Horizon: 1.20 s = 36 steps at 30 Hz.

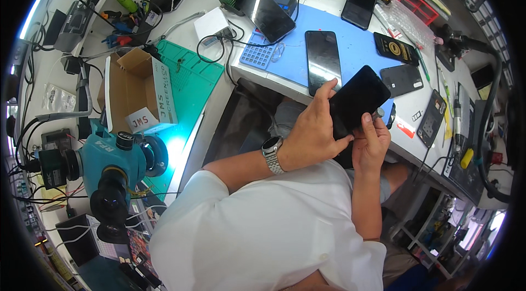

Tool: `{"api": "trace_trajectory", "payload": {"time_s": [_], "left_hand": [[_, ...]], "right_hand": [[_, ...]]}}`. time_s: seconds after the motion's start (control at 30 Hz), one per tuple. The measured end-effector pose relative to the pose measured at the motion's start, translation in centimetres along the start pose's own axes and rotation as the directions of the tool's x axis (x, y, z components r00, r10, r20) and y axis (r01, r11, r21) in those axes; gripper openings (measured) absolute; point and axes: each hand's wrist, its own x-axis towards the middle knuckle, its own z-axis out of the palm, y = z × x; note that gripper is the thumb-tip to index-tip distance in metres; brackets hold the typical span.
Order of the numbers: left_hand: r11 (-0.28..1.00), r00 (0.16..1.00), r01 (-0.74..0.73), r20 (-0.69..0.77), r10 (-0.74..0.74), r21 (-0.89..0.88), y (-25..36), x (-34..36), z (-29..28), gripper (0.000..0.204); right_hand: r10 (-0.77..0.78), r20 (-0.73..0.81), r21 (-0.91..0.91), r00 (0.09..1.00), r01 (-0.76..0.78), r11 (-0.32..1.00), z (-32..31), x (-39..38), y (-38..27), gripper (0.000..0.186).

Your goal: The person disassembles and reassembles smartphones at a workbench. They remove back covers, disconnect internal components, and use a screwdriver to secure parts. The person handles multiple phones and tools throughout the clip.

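Observation:
A black smartphone [359,99] is tilted above the near edge of the table with its dark screen up. My left hand [308,133], below a metal wristwatch [272,154], is closed on it, thumb at the lower edge and fingers along the left side. My right hand [371,146] is closed at the phone's lower right edge. By its fingertips shows a small round grey thing [378,112], too small to name. Just beyond the held phone, another dark smartphone [322,58] lies on the blue mat [293,72].
More phones [359,3] and a phone back panel [401,80] lie around the mat. To the left are a green cutting mat [189,75], an open cardboard box [134,88] and a teal microscope [112,159]. A black bent arm [496,72] rises at the right.

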Motion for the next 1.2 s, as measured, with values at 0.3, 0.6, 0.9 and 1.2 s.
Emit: {"api": "trace_trajectory", "payload": {"time_s": [0.3,0.6,0.9,1.2], "left_hand": [[1.000,1.000,-0.008,-0.006,0.008,-0.008,0.0,0.1,-0.1,0.119],[0.999,1.000,0.027,0.004,-0.027,-0.017,-0.3,0.0,0.2,0.119],[0.999,0.999,0.039,0.021,-0.040,0.016,-0.4,0.4,0.3,0.122],[0.999,0.999,0.013,0.052,-0.011,-0.047,-0.3,0.8,0.5,0.120]], "right_hand": [[-0.002,-0.019,0.002,1.000,0.002,1.000,-0.2,-0.1,0.1,0.014],[0.025,-0.040,-0.003,0.999,-0.025,1.000,0.0,0.0,0.0,0.010],[0.046,-0.083,0.005,0.995,-0.045,0.999,1.5,0.0,-0.7,0.011],[0.036,-0.057,0.030,0.998,-0.034,0.999,1.2,0.0,-0.5,0.015]]}}
